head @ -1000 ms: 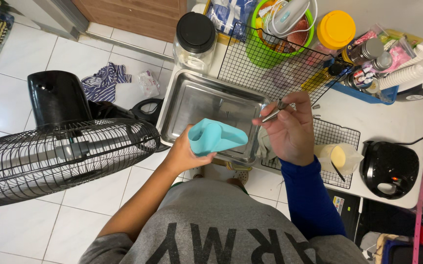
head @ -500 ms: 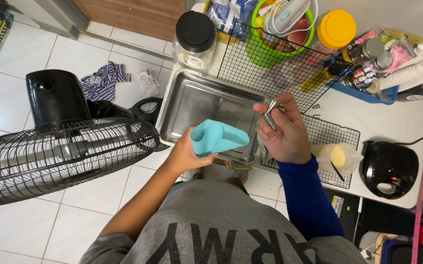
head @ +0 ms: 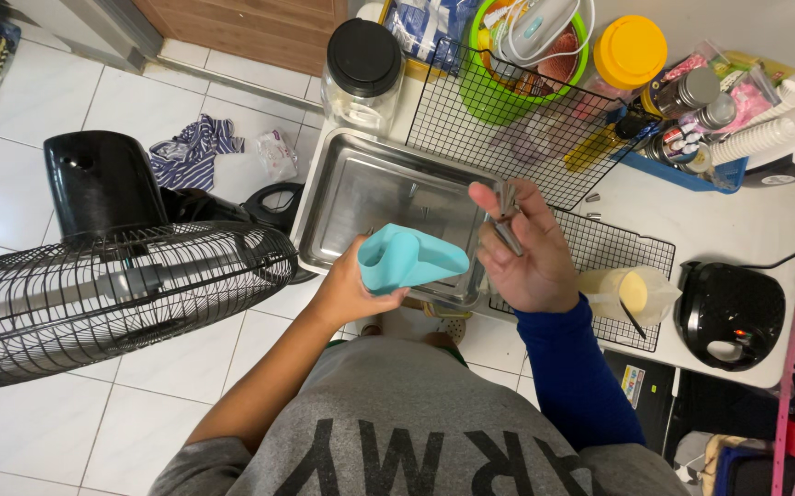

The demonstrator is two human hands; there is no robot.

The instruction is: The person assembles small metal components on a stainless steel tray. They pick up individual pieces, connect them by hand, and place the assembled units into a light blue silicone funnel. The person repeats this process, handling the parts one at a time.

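Head view, looking down: the left hand [head: 347, 292] is clenched on a light-blue silicone piping bag [head: 407, 259], held over the near edge of the stainless steel tray [head: 361, 188]; the right hand [head: 531, 257], palm up, has its grip closed on a small metal piping nozzle [head: 506, 220] between thumb and fingers, just beside the bag's open mouth. The step appears to be seating the nozzle in the bag; it is best done with the mouth held wide and steady over the tray, the nozzle entering narrow end first; a slip would likely drop it among the black wire racks [head: 600, 248] on the white table [head: 692, 197]. Compared with one second earlier, the right hand has turned palm-up and lifted the nozzle; the bag is almost unmoved.
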